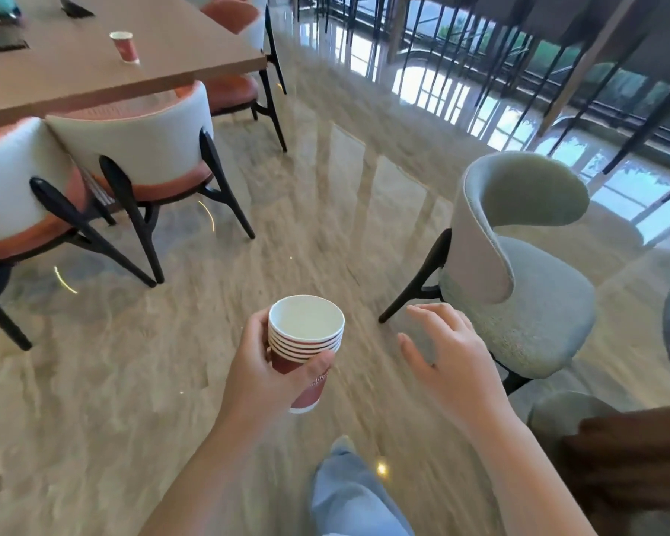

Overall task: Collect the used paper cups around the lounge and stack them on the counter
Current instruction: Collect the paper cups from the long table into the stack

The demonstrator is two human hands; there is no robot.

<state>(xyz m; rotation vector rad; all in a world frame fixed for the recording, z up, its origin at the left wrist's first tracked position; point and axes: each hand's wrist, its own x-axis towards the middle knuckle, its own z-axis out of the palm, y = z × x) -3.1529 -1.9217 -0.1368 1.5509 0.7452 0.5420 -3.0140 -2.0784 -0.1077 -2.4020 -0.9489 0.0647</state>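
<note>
My left hand [262,365] grips a stack of several red paper cups [306,342] with white rims, held upright at waist height over the floor. The top cup looks empty inside. My right hand [447,353] hovers just right of the stack, fingers spread and relaxed, holding nothing. One more red paper cup [124,46] stands alone on the wooden table [74,75] at the upper left, far from both hands.
Two white-and-orange chairs [140,156] are tucked under the table's near edge, more along its right side. A grey upholstered chair [519,265] stands to the right. Glossy marble floor [325,187] lies between them. Dark chair legs and windows fill the upper right.
</note>
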